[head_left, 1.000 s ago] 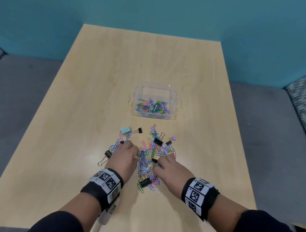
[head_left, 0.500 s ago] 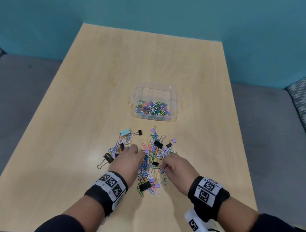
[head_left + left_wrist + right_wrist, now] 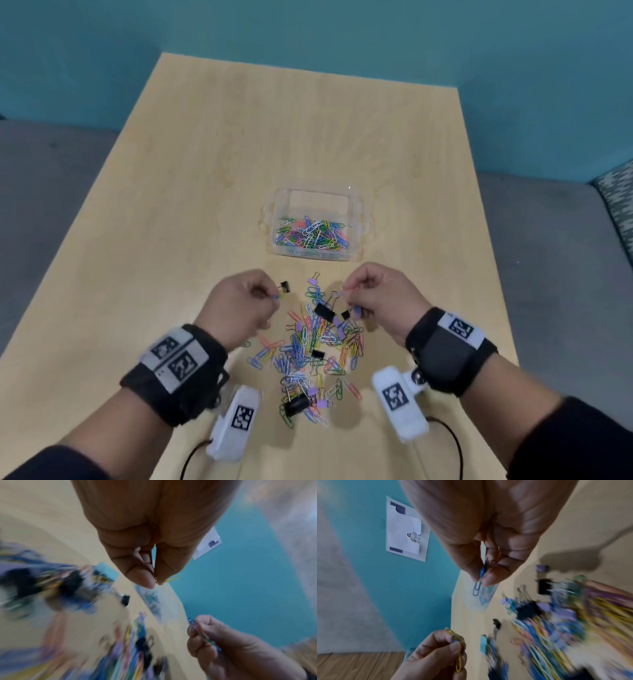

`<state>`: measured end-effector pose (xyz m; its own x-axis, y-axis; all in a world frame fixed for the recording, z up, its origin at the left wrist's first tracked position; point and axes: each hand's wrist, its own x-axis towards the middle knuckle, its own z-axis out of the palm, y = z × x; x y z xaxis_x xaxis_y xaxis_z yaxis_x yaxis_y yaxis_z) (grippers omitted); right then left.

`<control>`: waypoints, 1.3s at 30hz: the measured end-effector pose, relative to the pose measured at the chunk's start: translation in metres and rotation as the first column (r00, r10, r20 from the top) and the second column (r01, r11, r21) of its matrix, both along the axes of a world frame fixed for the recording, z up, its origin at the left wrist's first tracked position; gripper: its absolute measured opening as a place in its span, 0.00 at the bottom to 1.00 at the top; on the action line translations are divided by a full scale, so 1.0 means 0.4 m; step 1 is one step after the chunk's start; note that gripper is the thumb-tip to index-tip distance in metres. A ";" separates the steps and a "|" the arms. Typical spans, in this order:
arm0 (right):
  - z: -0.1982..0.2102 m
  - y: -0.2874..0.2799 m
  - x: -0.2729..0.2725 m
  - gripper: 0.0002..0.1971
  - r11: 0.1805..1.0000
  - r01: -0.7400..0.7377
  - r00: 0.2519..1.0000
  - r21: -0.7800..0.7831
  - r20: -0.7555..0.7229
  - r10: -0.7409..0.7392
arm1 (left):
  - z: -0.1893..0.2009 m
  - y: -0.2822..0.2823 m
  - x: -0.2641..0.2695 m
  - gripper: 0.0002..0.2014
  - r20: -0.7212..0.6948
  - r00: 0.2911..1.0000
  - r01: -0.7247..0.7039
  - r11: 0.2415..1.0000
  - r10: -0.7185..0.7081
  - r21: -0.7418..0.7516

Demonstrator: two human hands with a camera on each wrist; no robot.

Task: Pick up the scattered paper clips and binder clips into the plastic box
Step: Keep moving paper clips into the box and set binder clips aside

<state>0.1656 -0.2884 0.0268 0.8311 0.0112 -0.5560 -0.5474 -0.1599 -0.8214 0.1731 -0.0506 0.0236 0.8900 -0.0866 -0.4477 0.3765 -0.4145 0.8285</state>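
A clear plastic box (image 3: 276,204) stands mid-table with several coloured paper clips in it. Nearer me lies a scattered pile of paper clips (image 3: 301,346) with black binder clips (image 3: 323,311) and purple ones mixed in. Both hands hover above the pile's far end, just short of the box. My left hand (image 3: 274,295) pinches yellow paper clips (image 3: 173,579) between thumb and fingers. My right hand (image 3: 346,291) pinches a small bunch that includes a blue paper clip (image 3: 477,588). A small black binder clip (image 3: 284,286) lies on the table by the left fingertips.
The light wooden table (image 3: 205,171) ends close behind the box at a teal wall (image 3: 308,31). Grey floor lies on both sides. A large black binder clip (image 3: 297,406) sits at the pile's near end. White wrist cameras with cables hang under both wrists.
Both hands have risen off the pile and moved forward toward the box, each now pinching paper clips. The pile is more spread out where the hands were.
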 end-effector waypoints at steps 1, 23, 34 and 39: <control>0.005 0.001 0.033 0.09 1.000 0.008 1.000 -0.010 0.029 -0.008 | 0.018 -0.006 0.035 0.09 0.026 1.000 -0.011 1.000 0.012 -0.022; -0.028 -0.074 -0.123 0.19 0.568 -0.314 0.724 -0.760 0.195 0.662 | -0.006 0.055 -0.068 0.13 0.322 0.895 0.171 0.904 -0.308 0.391; -0.149 -0.023 -0.278 0.28 0.224 -0.394 0.537 -0.891 -0.026 0.843 | -0.090 0.080 -0.319 0.17 0.282 0.826 0.252 0.767 -0.489 0.591; -0.121 -0.016 -0.315 0.27 0.304 -0.355 0.607 -0.884 0.030 0.794 | -0.106 0.099 -0.337 0.14 0.220 0.867 0.228 0.748 -0.447 0.623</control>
